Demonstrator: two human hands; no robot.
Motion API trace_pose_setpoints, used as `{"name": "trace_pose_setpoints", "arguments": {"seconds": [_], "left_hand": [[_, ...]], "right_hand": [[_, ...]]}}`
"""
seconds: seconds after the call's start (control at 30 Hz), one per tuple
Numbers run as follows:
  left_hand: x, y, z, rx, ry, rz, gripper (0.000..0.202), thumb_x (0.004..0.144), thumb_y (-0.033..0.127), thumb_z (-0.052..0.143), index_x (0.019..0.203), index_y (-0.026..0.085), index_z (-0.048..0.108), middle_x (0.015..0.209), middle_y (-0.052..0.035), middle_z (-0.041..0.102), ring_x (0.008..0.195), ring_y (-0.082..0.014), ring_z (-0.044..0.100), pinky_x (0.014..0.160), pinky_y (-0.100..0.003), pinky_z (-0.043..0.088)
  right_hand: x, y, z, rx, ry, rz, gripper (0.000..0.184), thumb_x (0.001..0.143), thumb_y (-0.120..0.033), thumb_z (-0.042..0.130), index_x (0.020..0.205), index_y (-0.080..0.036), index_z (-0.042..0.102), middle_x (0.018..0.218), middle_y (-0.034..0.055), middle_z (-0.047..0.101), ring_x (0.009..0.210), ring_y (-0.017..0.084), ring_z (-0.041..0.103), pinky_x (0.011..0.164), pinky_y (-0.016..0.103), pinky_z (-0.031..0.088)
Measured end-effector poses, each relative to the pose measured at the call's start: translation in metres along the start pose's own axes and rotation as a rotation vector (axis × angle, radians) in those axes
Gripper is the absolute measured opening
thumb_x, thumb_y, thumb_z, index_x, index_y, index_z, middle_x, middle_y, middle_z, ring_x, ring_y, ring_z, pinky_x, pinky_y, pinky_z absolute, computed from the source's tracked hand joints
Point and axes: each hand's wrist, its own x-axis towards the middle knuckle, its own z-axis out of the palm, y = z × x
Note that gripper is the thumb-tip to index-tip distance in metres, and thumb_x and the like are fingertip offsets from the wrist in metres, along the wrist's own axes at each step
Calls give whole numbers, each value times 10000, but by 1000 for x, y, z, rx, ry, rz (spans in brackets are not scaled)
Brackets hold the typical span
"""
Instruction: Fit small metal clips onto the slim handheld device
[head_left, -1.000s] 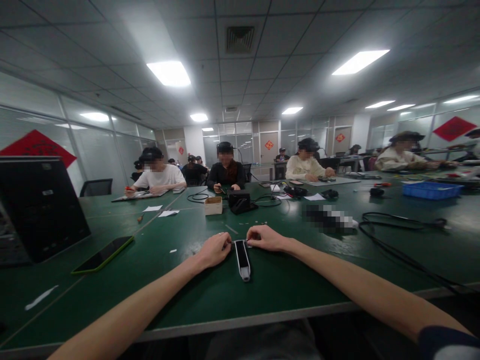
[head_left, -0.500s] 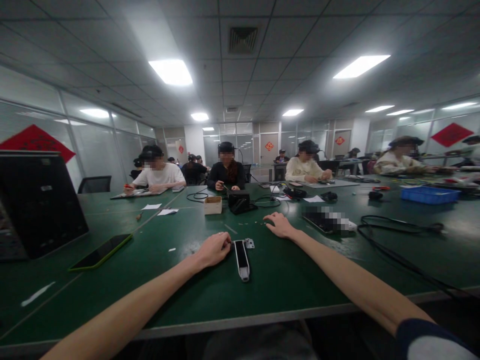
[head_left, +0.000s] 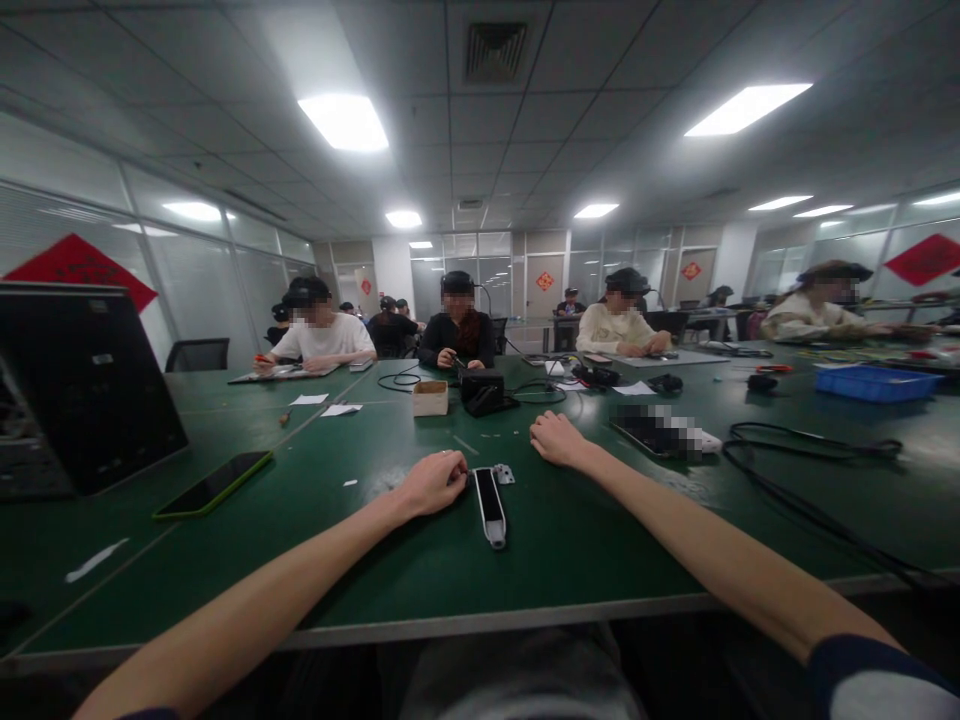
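A long black-and-white device (head_left: 490, 505) lies lengthwise on the green table (head_left: 570, 530) in front of me. My left hand (head_left: 433, 482) rests curled at its far left end, fingertips touching it. A small silver metal bracket (head_left: 502, 474) lies just right of that end. My right hand (head_left: 556, 438) sits further back on the table with fingers curled down over some tiny parts; whether it pinches one is not visible.
A phone in a green case (head_left: 212, 484) lies to the left, a black monitor back (head_left: 82, 385) beyond it. A small cardboard box (head_left: 430, 398), a black unit (head_left: 482, 390), black cables (head_left: 802, 480) and a blue tray (head_left: 872, 381) stand further off. Several people sit working across the table.
My right hand left the device's end, reached back over the table, then curled its fingers there. The silver bracket now lies uncovered. My left hand stayed at the device.
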Motion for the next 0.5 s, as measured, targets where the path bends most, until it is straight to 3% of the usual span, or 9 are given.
{"name": "trace_pose_setpoints", "arguments": {"seconds": [0.17,0.33,0.5], "left_hand": [[1,1,-4,38,19,-25,169,802,266,482,897,178,590,847,-45,628,755,-180,578,696,-278,433],[0,6,-7,20,125,-32,187,853,287,436,905,168,571,836,-40,615,739,-171,575,670,-272,429],[-1,14,-4,-30,202,52,227,872,364,481,985,176,540,876,-24,594,735,-152,572,675,-259,436]], "right_hand": [[-4,-19,-8,-10,42,0,270,898,-243,403,941,-104,630,1019,190,595,976,285,483,816,388,362],[-12,-47,-27,165,77,-84,249,920,-246,388,910,-125,605,963,130,592,882,209,504,775,316,370],[-22,-80,-46,345,211,-218,210,912,-221,410,872,-123,591,888,80,568,830,164,481,776,292,362]]}}
